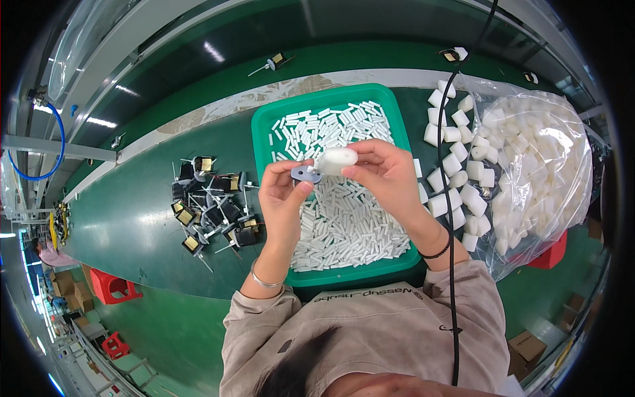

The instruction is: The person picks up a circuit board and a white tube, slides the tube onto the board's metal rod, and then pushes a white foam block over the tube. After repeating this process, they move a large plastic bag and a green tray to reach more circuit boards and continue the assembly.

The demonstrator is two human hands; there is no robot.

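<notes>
We wear a loose beige sweatshirt with the sleeves pushed up to the elbows, so both forearms are bare. A line of dark lettering runs across the fabric (it reads upside down from our view), and a small dark mark sits lower on the right. On our left wrist hangs a thin silver bangle — on the right, a black elastic band. Dark hair shows at the bottom edge.
</notes>
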